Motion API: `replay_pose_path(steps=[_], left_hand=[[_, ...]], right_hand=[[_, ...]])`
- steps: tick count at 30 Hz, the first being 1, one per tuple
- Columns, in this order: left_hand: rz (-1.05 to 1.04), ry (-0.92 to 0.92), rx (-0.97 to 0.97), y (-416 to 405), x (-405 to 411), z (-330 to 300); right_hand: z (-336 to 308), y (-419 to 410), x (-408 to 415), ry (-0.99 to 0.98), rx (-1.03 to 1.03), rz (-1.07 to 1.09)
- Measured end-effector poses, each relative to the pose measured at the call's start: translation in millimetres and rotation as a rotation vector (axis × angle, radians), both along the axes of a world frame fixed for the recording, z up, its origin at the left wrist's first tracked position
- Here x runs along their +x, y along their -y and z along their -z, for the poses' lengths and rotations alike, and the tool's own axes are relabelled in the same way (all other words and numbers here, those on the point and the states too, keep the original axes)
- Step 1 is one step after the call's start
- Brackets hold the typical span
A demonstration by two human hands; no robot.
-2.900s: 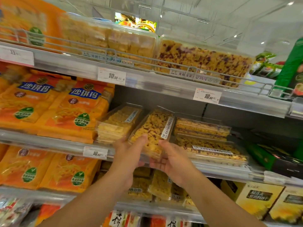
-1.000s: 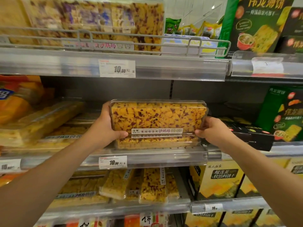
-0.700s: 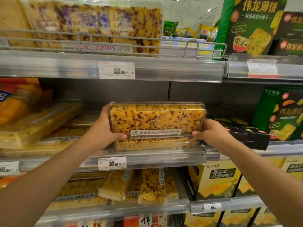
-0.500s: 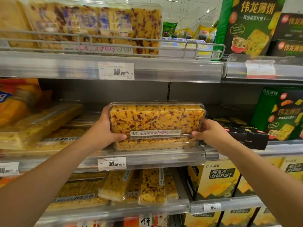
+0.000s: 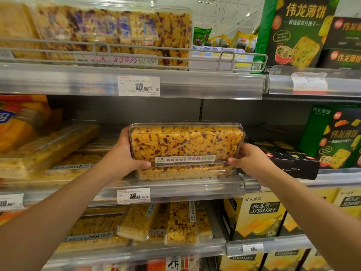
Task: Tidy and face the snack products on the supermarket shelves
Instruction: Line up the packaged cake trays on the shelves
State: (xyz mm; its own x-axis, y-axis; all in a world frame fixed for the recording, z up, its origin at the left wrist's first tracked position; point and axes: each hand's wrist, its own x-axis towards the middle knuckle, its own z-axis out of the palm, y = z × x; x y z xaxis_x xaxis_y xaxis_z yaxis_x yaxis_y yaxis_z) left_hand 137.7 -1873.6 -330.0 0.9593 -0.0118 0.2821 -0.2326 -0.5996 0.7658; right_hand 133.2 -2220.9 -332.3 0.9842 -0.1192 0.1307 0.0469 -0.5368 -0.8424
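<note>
A clear plastic box of yellow, cranberry-flecked sachima [image 5: 185, 142] stands on its long edge with the label facing me, on top of a flat box of the same kind [image 5: 183, 171] on the middle shelf [image 5: 175, 187]. My left hand [image 5: 125, 155] grips its left end, thumb across the lower front. At the right end, my right hand [image 5: 248, 159] holds the box with its fingers curled round the corner.
Flat sachima boxes [image 5: 50, 149] lie tilted to the left on the same shelf. Green and black biscuit boxes [image 5: 332, 137] stand to the right. A wire-railed upper shelf [image 5: 136, 83] holds more sachima. Upright boxes [image 5: 181, 222] and yellow durian boxes [image 5: 259, 216] fill the shelf below.
Earlier both hands held a tilted box further left on the shelf. Over the last second the upright box has stayed in both hands and barely shifted.
</note>
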Motion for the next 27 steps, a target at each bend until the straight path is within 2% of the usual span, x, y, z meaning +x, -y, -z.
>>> replay_pose_path(steps=[9,14,17,20,23,27], left_hand=[[0.09,0.07,-0.17,-29.9,-29.6,9.7],[0.143,0.116,-0.217,-72.0,-60.9,18.5],[0.217,0.108,-0.165,-109.4,-83.7,19.3],[0.277,-0.008,-0.208,-147.1,-98.5,24.3],[0.216,-0.222,-0.369,-186.9,-104.9,34.7],[0.107,-0.452,-0.657,-227.9,-103.6,38.7]], right_hand=[[25.9,-29.2,-49.8,0.069,-0.001,0.14],[50.5,-81.6,-98.9,0.039,-0.173,0.248],[53.2,-150.4,-111.0,0.028,-0.263,0.155],[46.4,-229.1,-107.8,0.057,-0.256,-0.012],[32.3,-307.8,-94.5,0.119,-0.257,-0.143],[11.0,-386.9,-74.0,0.344,-0.468,-0.259]])
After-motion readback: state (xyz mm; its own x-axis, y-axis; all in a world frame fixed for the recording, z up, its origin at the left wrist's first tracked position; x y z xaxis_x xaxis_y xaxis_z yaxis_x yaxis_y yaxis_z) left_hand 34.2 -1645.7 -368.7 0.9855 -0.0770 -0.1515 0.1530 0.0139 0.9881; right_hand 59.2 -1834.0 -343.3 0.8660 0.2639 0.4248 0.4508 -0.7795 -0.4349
